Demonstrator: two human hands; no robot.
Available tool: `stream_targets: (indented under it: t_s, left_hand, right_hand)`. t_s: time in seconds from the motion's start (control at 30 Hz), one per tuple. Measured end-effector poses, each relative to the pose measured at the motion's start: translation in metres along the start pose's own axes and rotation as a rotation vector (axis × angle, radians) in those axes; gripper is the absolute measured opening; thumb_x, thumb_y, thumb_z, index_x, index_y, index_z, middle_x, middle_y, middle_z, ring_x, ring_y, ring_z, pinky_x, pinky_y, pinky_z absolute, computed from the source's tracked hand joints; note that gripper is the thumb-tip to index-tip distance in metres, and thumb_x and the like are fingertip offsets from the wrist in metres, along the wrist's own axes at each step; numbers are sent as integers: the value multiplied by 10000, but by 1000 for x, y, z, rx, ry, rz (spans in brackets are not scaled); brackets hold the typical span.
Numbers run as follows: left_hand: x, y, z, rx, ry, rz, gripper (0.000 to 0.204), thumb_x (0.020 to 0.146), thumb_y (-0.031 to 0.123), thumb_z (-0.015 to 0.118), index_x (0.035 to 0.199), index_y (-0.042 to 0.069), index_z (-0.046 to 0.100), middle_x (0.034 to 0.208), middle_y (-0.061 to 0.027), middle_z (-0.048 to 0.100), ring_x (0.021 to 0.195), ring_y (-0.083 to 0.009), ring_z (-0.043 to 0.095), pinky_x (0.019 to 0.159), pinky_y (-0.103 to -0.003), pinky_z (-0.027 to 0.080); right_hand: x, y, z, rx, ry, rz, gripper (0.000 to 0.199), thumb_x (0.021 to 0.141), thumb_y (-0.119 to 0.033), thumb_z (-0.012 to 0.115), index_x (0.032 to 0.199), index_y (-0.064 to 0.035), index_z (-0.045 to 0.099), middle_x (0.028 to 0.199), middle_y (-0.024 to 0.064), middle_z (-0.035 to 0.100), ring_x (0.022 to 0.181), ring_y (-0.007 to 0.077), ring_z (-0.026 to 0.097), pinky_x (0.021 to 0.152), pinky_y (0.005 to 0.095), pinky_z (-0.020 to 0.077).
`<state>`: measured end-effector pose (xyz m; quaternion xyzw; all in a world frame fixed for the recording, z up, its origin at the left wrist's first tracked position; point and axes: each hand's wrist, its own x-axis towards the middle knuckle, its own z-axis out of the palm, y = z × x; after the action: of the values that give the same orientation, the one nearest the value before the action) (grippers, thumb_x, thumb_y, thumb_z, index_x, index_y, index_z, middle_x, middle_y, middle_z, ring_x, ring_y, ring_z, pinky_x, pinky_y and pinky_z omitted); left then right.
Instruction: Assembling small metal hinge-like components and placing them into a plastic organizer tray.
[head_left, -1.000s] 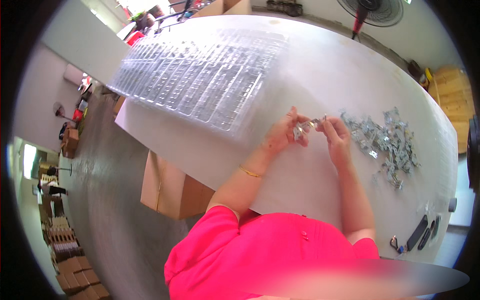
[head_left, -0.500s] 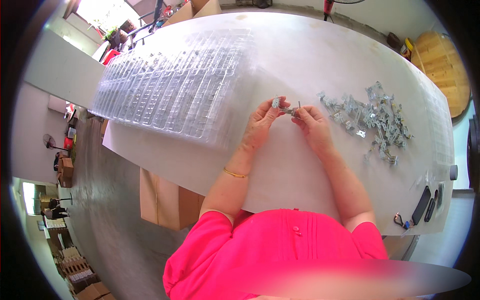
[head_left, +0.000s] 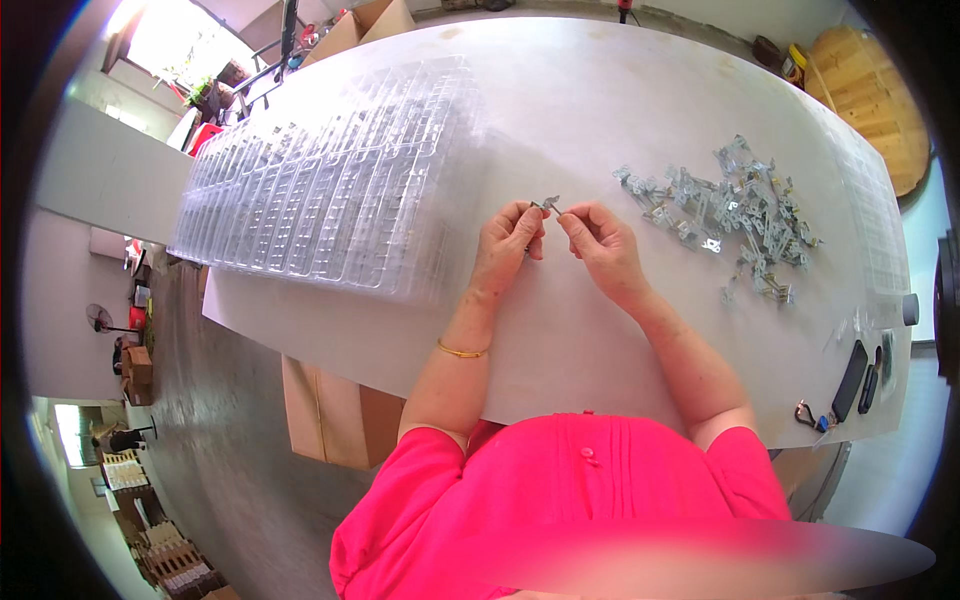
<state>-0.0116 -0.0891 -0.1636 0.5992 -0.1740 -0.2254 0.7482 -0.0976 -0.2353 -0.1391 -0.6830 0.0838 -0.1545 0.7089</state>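
Observation:
Over the middle of the white table [head_left: 560,340], my left hand [head_left: 508,246] is closed on a small silvery metal bracket [head_left: 550,201], whose upper end shows above the fingertips. My right hand [head_left: 602,246] pinches a thin metal pin [head_left: 558,210] that touches or lies against the bracket; whether the two are joined is too small to tell. To the right lies a loose pile of similar metal brackets [head_left: 745,215], some with brass-coloured bits. At the left, a stack of clear plastic trays [head_left: 310,200] has rows of compartments with small metal parts in them.
More clear plastic trays [head_left: 868,215] stand along the table's right edge. Near the right front corner lie a black phone-like slab [head_left: 849,380], a dark slim tool [head_left: 869,388] and a key ring [head_left: 806,414]. A cardboard box [head_left: 335,412] sits on the floor below the left front edge.
The bracket has been turned between my fingers, and my hands have drawn a little closer together. The whole view has shifted slightly; pile and trays look unchanged.

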Motion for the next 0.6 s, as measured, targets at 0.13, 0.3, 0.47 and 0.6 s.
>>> stream_targets:
  t_s: [0.13,0.3,0.47,0.6]
  left_hand:
    - [1,-1,2,73,5,16,191,995,207,578,952,33,644,728,12,572,546,-49,500,491,-204,405]
    - [0,1,3,177,55,29,187,990,210,584,983,38,656,737,28,564,576,-37,475,505,-187,379]
    - [-1,-2,2,238,97,71,184,978,212,607,950,36,651,726,45,556,580,-27,459,507,-191,363]
    - [-1,-2,3,321,156,144,178,962,189,632,916,17,648,698,56,539,603,-27,437,526,-212,360]
  right_hand:
    - [0,2,-1,-15,-2,-9,117,965,-159,620,934,-47,638,666,-66,508,613,20,441,534,204,355]
    - [1,9,-4,-115,18,-48,113,956,-149,624,937,-38,634,644,-71,480,599,17,405,521,214,334]
    - [2,11,-4,-192,21,-87,114,948,-139,626,980,-30,622,616,-54,470,580,27,398,508,225,329]
    - [2,6,-3,-185,39,-99,158,956,-133,611,1078,-36,589,627,-19,510,594,52,455,534,226,366]
